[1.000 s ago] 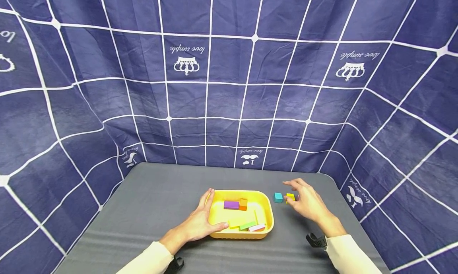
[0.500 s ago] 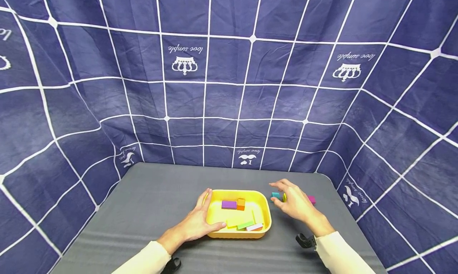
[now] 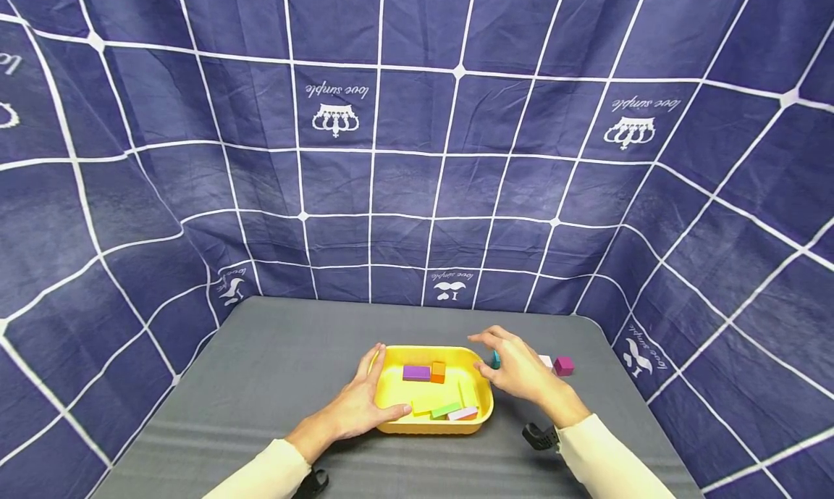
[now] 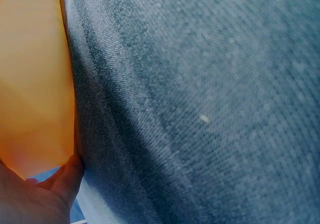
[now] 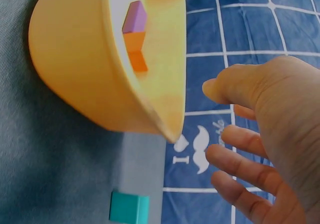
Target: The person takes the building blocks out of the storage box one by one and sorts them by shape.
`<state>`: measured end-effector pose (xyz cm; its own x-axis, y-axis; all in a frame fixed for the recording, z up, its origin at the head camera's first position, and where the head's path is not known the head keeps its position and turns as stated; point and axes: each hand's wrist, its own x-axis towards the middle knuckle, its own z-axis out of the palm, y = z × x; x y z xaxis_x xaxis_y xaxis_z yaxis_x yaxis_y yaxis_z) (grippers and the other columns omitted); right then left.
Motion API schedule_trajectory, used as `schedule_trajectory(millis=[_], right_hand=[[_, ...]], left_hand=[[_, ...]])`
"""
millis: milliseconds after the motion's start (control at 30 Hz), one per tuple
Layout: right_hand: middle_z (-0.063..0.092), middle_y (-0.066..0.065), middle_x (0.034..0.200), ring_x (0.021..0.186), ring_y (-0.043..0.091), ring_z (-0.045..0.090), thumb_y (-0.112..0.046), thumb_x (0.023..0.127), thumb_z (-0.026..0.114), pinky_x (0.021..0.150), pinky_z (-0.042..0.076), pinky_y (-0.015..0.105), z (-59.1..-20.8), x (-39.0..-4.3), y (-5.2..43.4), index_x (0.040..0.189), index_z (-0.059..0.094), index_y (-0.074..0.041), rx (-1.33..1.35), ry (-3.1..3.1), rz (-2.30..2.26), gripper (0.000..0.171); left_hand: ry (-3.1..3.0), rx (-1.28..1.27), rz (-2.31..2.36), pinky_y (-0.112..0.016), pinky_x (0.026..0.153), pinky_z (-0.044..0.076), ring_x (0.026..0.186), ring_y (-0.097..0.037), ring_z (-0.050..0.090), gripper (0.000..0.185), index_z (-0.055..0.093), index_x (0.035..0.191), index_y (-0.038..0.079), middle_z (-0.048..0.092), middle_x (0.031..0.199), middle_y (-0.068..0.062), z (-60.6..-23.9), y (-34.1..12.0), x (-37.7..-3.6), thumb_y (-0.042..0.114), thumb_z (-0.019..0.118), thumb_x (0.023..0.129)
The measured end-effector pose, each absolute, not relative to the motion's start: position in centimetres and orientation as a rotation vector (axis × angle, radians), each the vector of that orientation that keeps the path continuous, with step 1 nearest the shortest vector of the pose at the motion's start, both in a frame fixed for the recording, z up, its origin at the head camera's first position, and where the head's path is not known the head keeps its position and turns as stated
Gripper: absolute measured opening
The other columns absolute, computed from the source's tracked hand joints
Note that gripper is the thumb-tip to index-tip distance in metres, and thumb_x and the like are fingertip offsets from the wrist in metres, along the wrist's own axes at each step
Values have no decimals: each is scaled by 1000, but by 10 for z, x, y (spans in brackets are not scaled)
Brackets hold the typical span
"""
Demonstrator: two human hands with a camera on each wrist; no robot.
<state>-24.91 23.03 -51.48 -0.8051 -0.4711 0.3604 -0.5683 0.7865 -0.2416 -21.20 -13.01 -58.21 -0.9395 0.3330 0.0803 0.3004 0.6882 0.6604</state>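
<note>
A yellow plastic tub (image 3: 426,428) sits on the grey table. My left hand (image 3: 358,405) holds its left front corner, thumb over the rim and fingers along the outer left side. In the left wrist view, fingertips meet the tub's lower edge. Inside lie a purple block (image 3: 416,374), an orange block (image 3: 439,372), a green block (image 3: 446,411) and several others. My right hand (image 3: 517,368) hovers at the tub's right rim, fingers spread and loosely bent, with nothing seen between them in the right wrist view. A teal block (image 5: 125,207) lies just beyond the tub, mostly hidden in the head view.
To the right of my right hand lie a magenta block (image 3: 564,366) and a pale block (image 3: 546,361) on the table (image 3: 287,361). A blue gridded cloth (image 3: 417,187) stands around the table's back and sides.
My right hand has moved left towards the tub, uncovering the magenta and pale blocks. The yellow block beside it is no longer visible outside the tub. My left hand stays on the tub.
</note>
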Motion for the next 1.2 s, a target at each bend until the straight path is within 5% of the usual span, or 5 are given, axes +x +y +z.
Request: schedule_trajectory(millis=[600, 1200], right_hand=[[79, 6, 137, 118, 29, 81, -23, 99, 92, 101, 69, 55, -516, -255, 193, 147, 79, -13, 1001, -2812, 457, 51], [81, 10, 126, 103, 26, 79, -17, 93, 97, 90, 67, 36, -527, -268, 174, 146, 80, -8, 1167, -2921, 478, 57]], left_hand=[[2832, 518, 1091, -74, 126, 51, 153, -50, 64, 134, 17, 187, 5, 17, 195, -16, -584, -130, -214, 70, 89, 93], [2828, 516, 1101, -74, 125, 52, 152, -50, 64, 133, 20, 186, 3, 19, 194, -16, -584, -130, -213, 68, 89, 93]])
